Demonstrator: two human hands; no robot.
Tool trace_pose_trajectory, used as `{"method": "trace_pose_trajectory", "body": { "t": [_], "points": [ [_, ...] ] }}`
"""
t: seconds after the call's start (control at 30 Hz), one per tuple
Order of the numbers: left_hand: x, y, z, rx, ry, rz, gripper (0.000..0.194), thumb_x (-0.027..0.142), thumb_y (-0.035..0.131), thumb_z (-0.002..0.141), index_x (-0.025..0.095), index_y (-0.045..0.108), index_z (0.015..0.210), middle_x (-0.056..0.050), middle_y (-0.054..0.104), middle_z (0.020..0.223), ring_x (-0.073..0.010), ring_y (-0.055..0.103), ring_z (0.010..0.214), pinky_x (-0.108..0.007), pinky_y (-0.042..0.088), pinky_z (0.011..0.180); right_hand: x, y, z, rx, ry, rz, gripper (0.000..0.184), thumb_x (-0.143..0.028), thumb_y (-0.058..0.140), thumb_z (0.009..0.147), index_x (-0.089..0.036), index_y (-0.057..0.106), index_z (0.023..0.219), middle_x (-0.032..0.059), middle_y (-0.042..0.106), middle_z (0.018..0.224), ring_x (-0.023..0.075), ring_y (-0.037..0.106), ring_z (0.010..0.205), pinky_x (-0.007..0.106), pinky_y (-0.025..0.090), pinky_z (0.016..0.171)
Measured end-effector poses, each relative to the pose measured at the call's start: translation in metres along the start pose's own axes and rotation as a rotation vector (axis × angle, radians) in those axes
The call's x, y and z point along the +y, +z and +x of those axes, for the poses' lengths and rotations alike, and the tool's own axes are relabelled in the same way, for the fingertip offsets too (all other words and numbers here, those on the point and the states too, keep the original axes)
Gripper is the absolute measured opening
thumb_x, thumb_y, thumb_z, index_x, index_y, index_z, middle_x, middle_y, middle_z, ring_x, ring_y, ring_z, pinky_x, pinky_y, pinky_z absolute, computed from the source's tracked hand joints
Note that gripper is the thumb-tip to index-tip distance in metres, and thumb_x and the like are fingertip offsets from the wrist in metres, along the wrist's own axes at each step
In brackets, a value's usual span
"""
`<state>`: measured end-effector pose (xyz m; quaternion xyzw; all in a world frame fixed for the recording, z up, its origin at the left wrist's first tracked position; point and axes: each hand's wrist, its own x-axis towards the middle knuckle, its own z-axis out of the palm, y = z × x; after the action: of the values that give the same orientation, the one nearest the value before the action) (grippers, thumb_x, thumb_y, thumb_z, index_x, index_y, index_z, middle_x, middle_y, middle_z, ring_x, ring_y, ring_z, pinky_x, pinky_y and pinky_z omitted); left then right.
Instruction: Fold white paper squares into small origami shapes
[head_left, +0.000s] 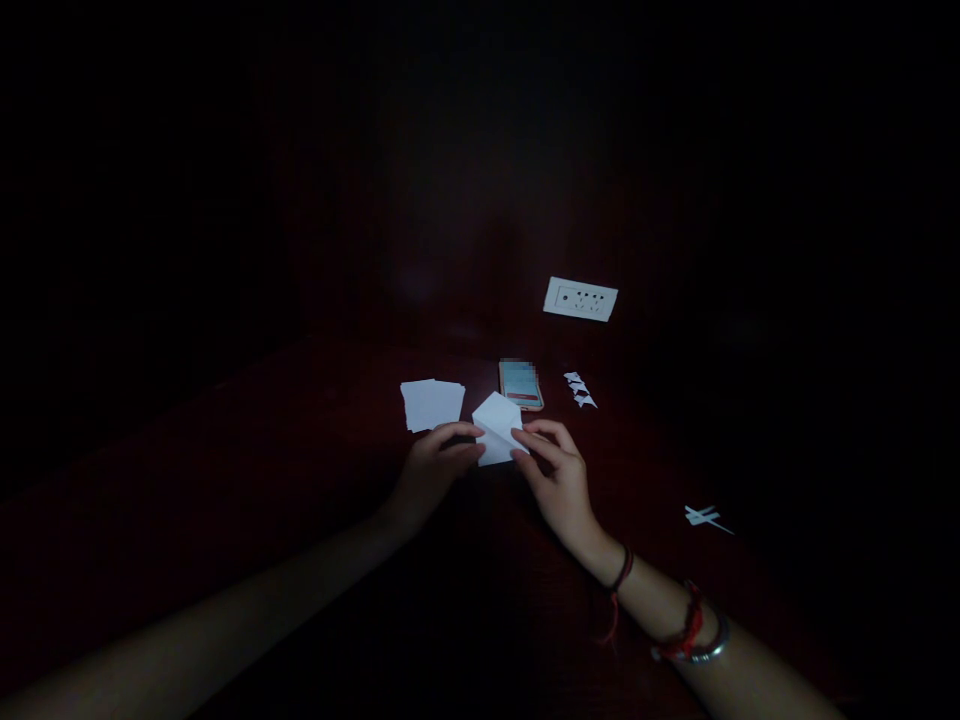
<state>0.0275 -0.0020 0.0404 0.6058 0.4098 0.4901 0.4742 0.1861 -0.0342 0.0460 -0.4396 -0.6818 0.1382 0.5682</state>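
Between my two hands is a white sheet of paper (pixel 496 428) with its top corners folded in to a blunt point and a crease across its middle. My left hand (pixel 435 465) pinches its left edge between thumb and fingers. On the right edge, my right hand (pixel 559 480) grips the paper the same way. A stack of white paper sheets (pixel 433 404) lies just beyond my left hand. Directly behind the folded sheet lies a phone (pixel 520 384) with its screen lit, its lower left partly covered by the paper.
Several small folded white paper pieces (pixel 580 390) lie in a row right of the phone. Thin white paper strips (pixel 705 517) are crossed in a small pile farther right. A white wall socket (pixel 580 299) is set in the back panel. The dark reddish table (pixel 322 400) fades into shadow.
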Motion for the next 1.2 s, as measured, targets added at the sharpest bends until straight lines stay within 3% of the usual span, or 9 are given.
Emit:
{"method": "trace_pose_trajectory", "body": {
  "t": [0.07, 0.2, 0.37, 0.5, 0.7, 0.8, 0.9, 1.03, 1.2],
  "points": [
    [0.001, 0.0, 0.0, -0.005, -0.057, -0.068, 0.031, 0.034, 0.057, 0.069, 0.019, 0.054, 0.096, 0.0, 0.054, 0.071, -0.0118, 0.05, 0.058, -0.021, 0.038, 0.05, -0.001, 0.0, 0.0, 0.009, 0.004, 0.018, 0.026, -0.013, 0.053, 0.073, -0.025, 0.062, 0.094, 0.0048, 0.051, 0.097, 0.0164, 0.049, 0.092, 0.029, 0.046, 0.073],
    [0.0, 0.003, 0.0, -0.071, -0.059, -0.263, 0.038, 0.032, 0.056, 0.071, 0.018, 0.048, 0.106, -0.003, 0.055, 0.087, -0.013, 0.053, 0.071, -0.021, 0.04, 0.058, 0.003, 0.0, 0.001, 0.019, 0.045, 0.089, 0.023, -0.014, 0.054, 0.072, -0.024, 0.063, 0.091, 0.0049, 0.05, 0.097, 0.0158, 0.05, 0.09, 0.027, 0.047, 0.071],
    [-0.001, 0.003, -0.002, -0.192, -0.123, -0.29, 0.045, 0.033, 0.055, 0.072, 0.02, 0.044, 0.113, -0.005, 0.057, 0.087, -0.0156, 0.054, 0.075, -0.024, 0.041, 0.061, 0.009, 0.002, -0.001, 0.011, 0.1, 0.123, 0.021, -0.015, 0.055, 0.071, -0.023, 0.064, 0.088, 0.005, 0.048, 0.099, 0.0152, 0.052, 0.088, 0.026, 0.048, 0.069],
    [-0.004, 0.0, 0.0, -0.182, -0.161, -0.31, 0.045, 0.034, 0.054, 0.073, 0.021, 0.043, 0.114, -0.005, 0.057, 0.093, -0.0161, 0.055, 0.077, -0.025, 0.042, 0.063, 0.006, 0.002, -0.002, -0.019, 0.065, 0.082, 0.024, -0.014, 0.054, 0.071, -0.024, 0.063, 0.091, 0.005, 0.046, 0.101, 0.0161, 0.049, 0.093, 0.026, 0.049, 0.07],
    [-0.004, -0.001, 0.0, 0.003, -0.095, -0.14, 0.035, 0.034, 0.054, 0.071, 0.02, 0.044, 0.102, 0.001, 0.056, 0.072, -0.0099, 0.049, 0.054, -0.019, 0.035, 0.047, -0.004, 0.002, -0.002, -0.014, -0.04, 0.006, 0.029, -0.011, 0.054, 0.071, -0.025, 0.06, 0.096, 0.0049, 0.046, 0.102, 0.0153, 0.05, 0.093, 0.03, 0.043, 0.083],
    [-0.002, 0.001, -0.002, -0.068, -0.016, -0.038, 0.019, 0.032, 0.05, 0.072, 0.019, 0.049, 0.087, 0.004, 0.052, 0.061, -0.009, 0.044, 0.047, -0.018, 0.03, 0.043, -0.004, 0.002, -0.002, -0.008, -0.056, -0.023, 0.029, -0.01, 0.054, 0.071, -0.025, 0.06, 0.095, 0.005, 0.046, 0.102, 0.0159, 0.05, 0.093, 0.03, 0.043, 0.082],
    [0.002, 0.002, -0.004, -0.134, 0.046, 0.081, 0.015, 0.029, 0.045, 0.074, 0.018, 0.054, 0.077, 0.002, 0.055, 0.066, -0.0125, 0.05, 0.057, -0.02, 0.035, 0.05, -0.003, 0.002, -0.001, 0.006, -0.054, -0.044, 0.029, -0.011, 0.054, 0.071, -0.025, 0.06, 0.095, 0.0052, 0.047, 0.102, 0.0167, 0.049, 0.095, 0.031, 0.043, 0.082],
    [0.008, 0.003, -0.007, -0.063, 0.082, 0.169, 0.021, 0.032, 0.042, 0.077, 0.021, 0.059, 0.082, 0.0, 0.06, 0.079, -0.0162, 0.055, 0.07, -0.024, 0.039, 0.059, -0.004, 0.002, -0.001, 0.017, -0.037, -0.03, 0.031, -0.011, 0.054, 0.071, -0.025, 0.059, 0.097, 0.0056, 0.046, 0.102, 0.0175, 0.047, 0.096, 0.03, 0.046, 0.079],
    [0.014, 0.005, -0.011, -0.124, 0.172, 0.267, 0.018, 0.031, 0.051, 0.074, 0.024, 0.059, 0.089, 0.0, 0.061, 0.083, -0.0169, 0.055, 0.072, -0.025, 0.04, 0.063, -0.006, 0.003, -0.003, -0.027, -0.024, -0.007, 0.03, -0.011, 0.051, 0.073, -0.024, 0.058, 0.099, 0.0057, 0.043, 0.104, 0.016, 0.047, 0.096, 0.025, 0.049, 0.072]
  ]
}}
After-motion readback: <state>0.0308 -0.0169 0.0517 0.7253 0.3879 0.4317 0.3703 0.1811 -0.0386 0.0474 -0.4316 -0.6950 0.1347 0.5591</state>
